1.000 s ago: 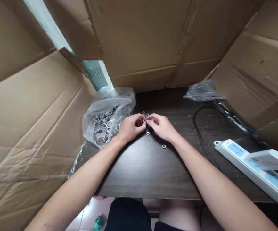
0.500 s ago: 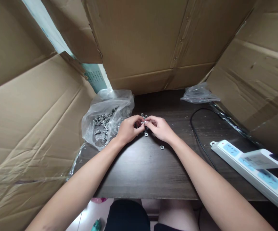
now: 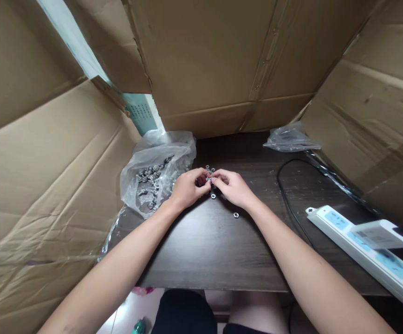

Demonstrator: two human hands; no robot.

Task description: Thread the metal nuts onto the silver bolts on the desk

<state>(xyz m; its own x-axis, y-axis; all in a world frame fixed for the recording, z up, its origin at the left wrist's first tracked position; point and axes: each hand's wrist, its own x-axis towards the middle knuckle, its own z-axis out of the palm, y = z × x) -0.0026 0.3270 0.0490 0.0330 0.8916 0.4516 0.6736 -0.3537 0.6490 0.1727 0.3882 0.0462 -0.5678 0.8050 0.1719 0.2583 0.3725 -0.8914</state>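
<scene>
Left hand (image 3: 186, 189) and right hand (image 3: 235, 186), fingers nearly meeting, pinched a metal fastener (image 3: 209, 179) from either side, presumably for control!

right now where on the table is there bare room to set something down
Widest: the tabletop between the forearms, from the nearest loose nut to the front edge. Another patch lies between the right hand and the black cable. Crowded: where the left hand meets the right, nuts close by; at the bag of metal parts; along the power strip.
</scene>
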